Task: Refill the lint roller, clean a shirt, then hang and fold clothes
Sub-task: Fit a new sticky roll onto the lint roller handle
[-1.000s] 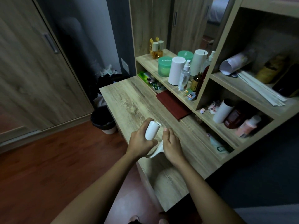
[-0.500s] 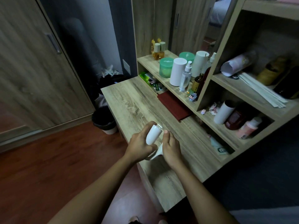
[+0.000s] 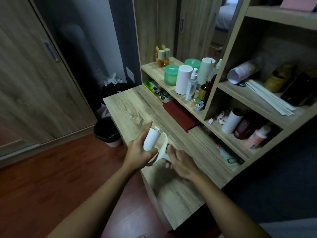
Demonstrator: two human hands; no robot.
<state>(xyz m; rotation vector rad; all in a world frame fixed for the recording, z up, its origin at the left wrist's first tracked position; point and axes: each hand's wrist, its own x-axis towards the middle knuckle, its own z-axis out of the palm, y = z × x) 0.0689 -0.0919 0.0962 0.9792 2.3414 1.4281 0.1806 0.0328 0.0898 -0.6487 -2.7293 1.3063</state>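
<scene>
A white lint roller (image 3: 152, 140) is held tilted above the wooden desk (image 3: 133, 110). My left hand (image 3: 139, 152) wraps around the white roll from the left, fingers stretched along it. My right hand (image 3: 180, 160) grips the curved white handle (image 3: 163, 152) below and to the right of the roll. A spare white roll (image 3: 231, 121) leans in the lower shelf cubby on the right. No shirt or other clothes show in the head view.
Shelves on the right carry white cylinders (image 3: 183, 79), green jars (image 3: 170, 74), a spray bottle (image 3: 192, 85) and amber bottles. A dark red cloth (image 3: 180, 115) lies on the desk by the shelf. A black-lined bin (image 3: 107, 132) stands on the floor beside a wardrobe door (image 3: 34, 74).
The roll has tilted away from the handle, so the curved handle now shows between my hands. My right hand has slid lower and to the right along the handle.
</scene>
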